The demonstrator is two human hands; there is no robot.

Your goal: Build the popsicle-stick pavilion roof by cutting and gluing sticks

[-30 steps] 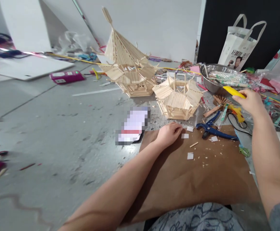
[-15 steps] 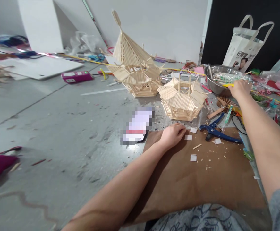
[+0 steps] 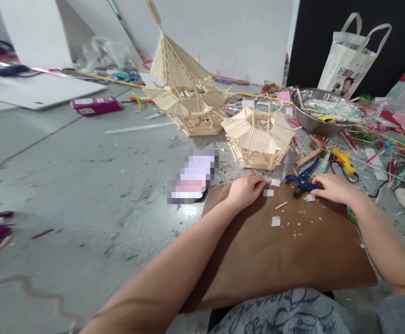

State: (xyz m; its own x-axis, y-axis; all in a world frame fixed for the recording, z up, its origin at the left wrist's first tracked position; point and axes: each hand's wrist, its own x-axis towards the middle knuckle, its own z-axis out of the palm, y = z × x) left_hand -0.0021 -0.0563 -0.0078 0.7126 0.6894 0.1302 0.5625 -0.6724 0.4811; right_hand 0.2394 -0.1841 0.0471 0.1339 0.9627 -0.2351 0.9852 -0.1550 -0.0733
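Note:
My right hand (image 3: 332, 188) has its fingers closed around a handle of the blue hand cutter (image 3: 303, 182), which lies open-handled at the far edge of the brown board (image 3: 292, 264). Resting on the board's upper left, my left hand (image 3: 247, 190) is curled; its fingertips are hidden. Small white squares (image 3: 276, 221), a short stick (image 3: 281, 205) and pale crumbs lie between the hands. Just beyond stands a low six-sided stick model (image 3: 260, 139), with a taller stick pagoda (image 3: 186, 93) behind it to the left. A phone (image 3: 195, 176) with a blurred screen lies left of my left hand.
A metal bowl (image 3: 322, 123) at the back right holds wrapped sticks and something yellow. Near it are a yellow glue gun (image 3: 344, 160), plastic scraps and a white bag (image 3: 348, 65). A purple device (image 3: 97, 105) and a white panel (image 3: 42, 90) lie on the floor at left.
My right hand has let go of a yellow thing at the metal bowl and come back to the blue cutter. My left hand stays in place. The view has shifted slightly.

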